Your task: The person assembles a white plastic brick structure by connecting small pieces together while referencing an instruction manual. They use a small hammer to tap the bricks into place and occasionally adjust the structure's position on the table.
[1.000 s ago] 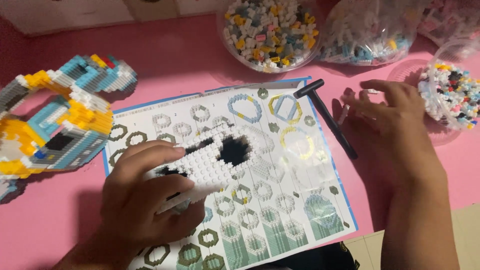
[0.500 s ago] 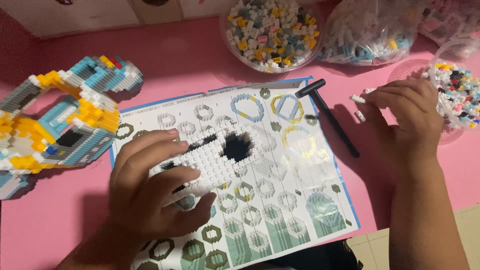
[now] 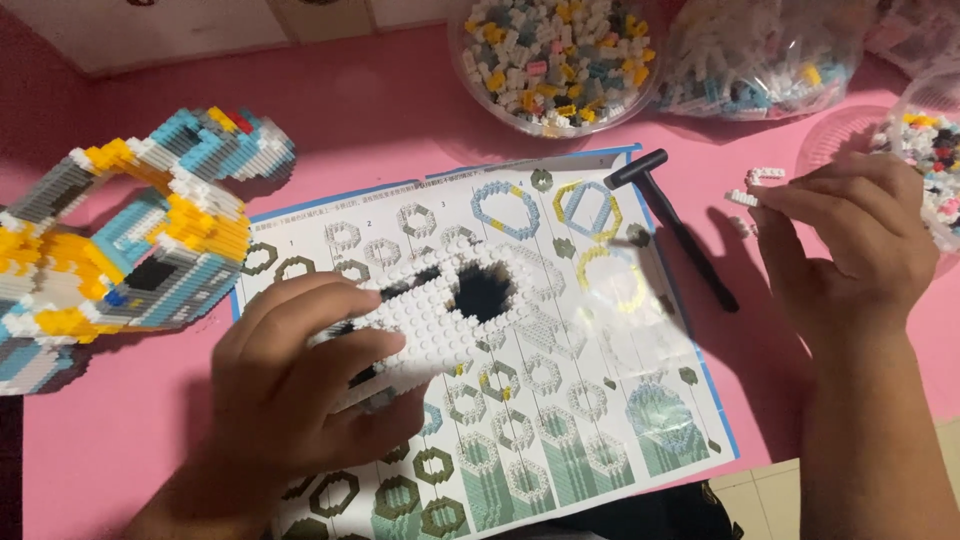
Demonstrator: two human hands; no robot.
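Pink tabletop [image 3: 380, 120] runs under everything, and at its far left lies a big brick model [image 3: 120, 235] in blue, yellow, grey and white, tilted on its side and just beside the corner of the sheet [image 3: 600, 400], a printed page of ring-shaped building steps that lies flat in the middle. On the sheet's left half the left hand [image 3: 300, 400] presses palm down, fingers curled over the near edge of a white panel [image 3: 450, 310] of small studded bricks with a dark hole in its middle; the hand grips the panel and holds it against the page. Beyond the sheet, at the top, stands a clear bowl [image 3: 553, 60] heaped with mixed small bricks, and to its right a clear bag [image 3: 760, 55] of mostly white and grey ones. A black tool [image 3: 680, 230] with a T-shaped head lies slantwise across the sheet's right edge. Right of it the right hand [image 3: 850, 240] hangs over the table, fingertips pinched narrow on a white brick [image 3: 742, 198], with a few more white bits [image 3: 768, 175] lying just beyond it. At the far right edge a second bowl [image 3: 935, 160] of mixed coloured bricks sits touching the back of that hand, as far as one can tell.
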